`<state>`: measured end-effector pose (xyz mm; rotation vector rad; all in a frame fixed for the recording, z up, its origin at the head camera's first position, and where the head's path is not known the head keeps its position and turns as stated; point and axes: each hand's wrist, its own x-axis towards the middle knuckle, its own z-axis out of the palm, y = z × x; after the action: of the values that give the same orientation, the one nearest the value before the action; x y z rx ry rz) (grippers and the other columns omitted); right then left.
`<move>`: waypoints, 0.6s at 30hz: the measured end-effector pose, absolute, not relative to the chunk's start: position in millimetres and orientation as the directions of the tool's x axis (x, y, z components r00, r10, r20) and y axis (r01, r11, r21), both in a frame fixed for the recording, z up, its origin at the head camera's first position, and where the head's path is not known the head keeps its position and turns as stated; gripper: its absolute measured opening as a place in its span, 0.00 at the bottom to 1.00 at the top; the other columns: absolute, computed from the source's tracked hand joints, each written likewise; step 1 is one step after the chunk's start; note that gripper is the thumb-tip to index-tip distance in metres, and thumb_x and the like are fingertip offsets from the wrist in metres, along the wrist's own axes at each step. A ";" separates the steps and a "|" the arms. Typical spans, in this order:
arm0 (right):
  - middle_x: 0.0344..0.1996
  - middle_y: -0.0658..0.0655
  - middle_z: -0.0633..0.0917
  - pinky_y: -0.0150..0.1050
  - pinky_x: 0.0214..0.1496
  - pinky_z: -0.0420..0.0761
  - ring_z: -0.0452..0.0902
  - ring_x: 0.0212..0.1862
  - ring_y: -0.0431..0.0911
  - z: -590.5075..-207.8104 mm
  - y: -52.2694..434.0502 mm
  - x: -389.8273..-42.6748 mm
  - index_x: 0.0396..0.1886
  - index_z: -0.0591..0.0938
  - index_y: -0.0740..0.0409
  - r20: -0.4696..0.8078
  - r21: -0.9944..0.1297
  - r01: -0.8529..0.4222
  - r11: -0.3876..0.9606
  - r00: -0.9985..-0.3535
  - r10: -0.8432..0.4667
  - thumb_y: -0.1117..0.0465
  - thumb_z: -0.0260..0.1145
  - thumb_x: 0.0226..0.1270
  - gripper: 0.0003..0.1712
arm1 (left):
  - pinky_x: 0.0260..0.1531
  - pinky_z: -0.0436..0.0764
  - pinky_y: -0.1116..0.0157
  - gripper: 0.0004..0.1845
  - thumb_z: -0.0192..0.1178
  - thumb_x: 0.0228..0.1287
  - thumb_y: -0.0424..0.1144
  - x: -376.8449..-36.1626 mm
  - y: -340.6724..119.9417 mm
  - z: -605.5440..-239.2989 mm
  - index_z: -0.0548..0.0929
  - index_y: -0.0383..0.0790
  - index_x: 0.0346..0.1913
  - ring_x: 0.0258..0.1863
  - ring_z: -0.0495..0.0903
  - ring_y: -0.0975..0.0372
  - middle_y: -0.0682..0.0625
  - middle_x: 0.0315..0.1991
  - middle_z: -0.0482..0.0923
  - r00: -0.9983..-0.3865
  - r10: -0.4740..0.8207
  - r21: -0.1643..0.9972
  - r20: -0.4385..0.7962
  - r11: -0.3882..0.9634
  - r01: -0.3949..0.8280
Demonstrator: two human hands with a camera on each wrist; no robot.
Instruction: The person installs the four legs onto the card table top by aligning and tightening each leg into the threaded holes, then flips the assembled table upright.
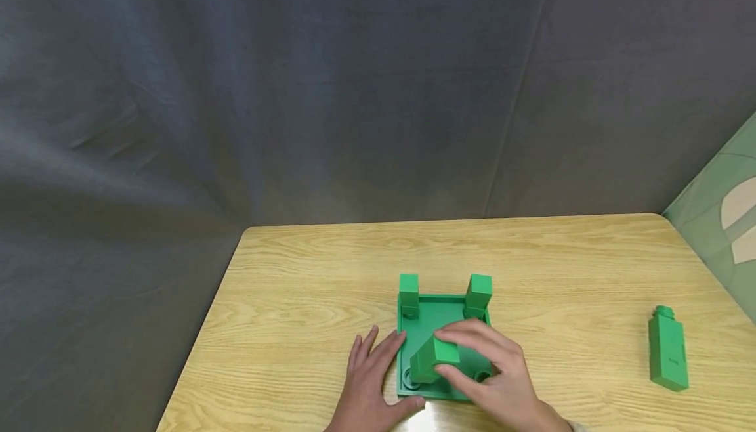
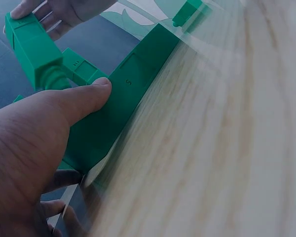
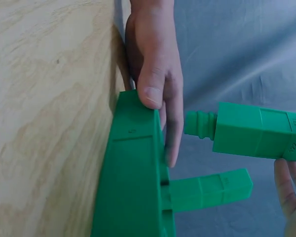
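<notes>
1. Overhead, the head view shows a green base plate (image 1: 444, 317) on a wooden table (image 1: 307, 301), with two green posts (image 1: 409, 291) standing upright in its far corners. The left hand (image 1: 372, 379) lies flat against the plate's left edge, fingers straight. The right hand (image 1: 493, 369) pinches a third green block (image 1: 436, 358), tilted above the near-left socket. A fourth block (image 1: 669, 348) lies well apart at the right.

2. From the left wrist view, the thumb (image 2: 84, 101) presses on the plate's side wall (image 2: 133, 84), steadying it. The held block (image 2: 32, 49) hangs above, its ribbed peg pointing towards the plate.

3. In the right wrist view, the held block (image 3: 259, 131) hovers clear of the plate (image 3: 133, 187), its peg not yet in any socket, with fingertips (image 3: 288, 185) curled round its far end. One seated post (image 3: 212, 187) shows beside it.

4. Judging by this, the seating of the third post is in hand. The next move calls for squaring the peg to its socket and pushing straight in while the left hand braces the plate.
</notes>
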<state>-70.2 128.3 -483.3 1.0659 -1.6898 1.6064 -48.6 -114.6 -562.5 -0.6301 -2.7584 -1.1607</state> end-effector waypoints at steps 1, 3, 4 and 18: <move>0.50 0.63 0.90 0.29 0.66 0.84 0.88 0.56 0.45 -484.0 127.2 -70.9 0.58 0.89 0.70 0.842 -0.525 -0.850 -0.038 -0.513 -0.166 0.62 0.80 0.74 0.20 | 0.86 0.37 0.59 0.53 0.69 0.64 0.78 -48.7 -114.5 -562.6 0.71 0.56 0.86 0.86 0.61 0.40 0.55 0.80 0.76 -0.911 0.340 0.662 0.234 0.631 0.405; 0.50 0.63 0.90 0.29 0.66 0.84 0.88 0.56 0.45 -487.5 125.9 -71.9 0.58 0.89 0.69 0.843 -0.520 -0.854 -0.028 -0.508 -0.176 0.61 0.80 0.74 0.20 | 0.85 0.37 0.60 0.53 0.70 0.64 0.77 -48.9 -114.4 -562.5 0.71 0.55 0.86 0.85 0.61 0.40 0.55 0.80 0.76 -0.911 0.340 0.663 0.232 0.630 0.404; 0.50 0.63 0.90 0.29 0.65 0.85 0.88 0.56 0.45 -489.3 125.4 -71.8 0.58 0.89 0.69 0.839 -0.524 -0.851 -0.018 -0.513 -0.181 0.61 0.80 0.74 0.19 | 0.85 0.37 0.60 0.53 0.70 0.63 0.77 -49.0 -114.2 -562.2 0.71 0.55 0.86 0.86 0.61 0.40 0.55 0.80 0.76 -0.913 0.339 0.668 0.229 0.628 0.401; 0.48 0.62 0.90 0.28 0.65 0.84 0.88 0.51 0.49 -493.4 114.6 -76.3 0.59 0.90 0.65 0.852 -0.453 -0.889 0.068 -0.454 -0.260 0.57 0.77 0.78 0.19 | 0.84 0.28 0.71 0.51 0.69 0.65 0.77 -49.0 -114.8 -564.5 0.69 0.59 0.86 0.85 0.62 0.40 0.55 0.80 0.75 -0.911 0.344 0.658 0.228 0.636 0.404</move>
<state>-76.3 114.6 -493.4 1.1439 -1.7757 1.4099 -49.0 -114.8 -564.5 -0.6340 -2.7667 -1.1433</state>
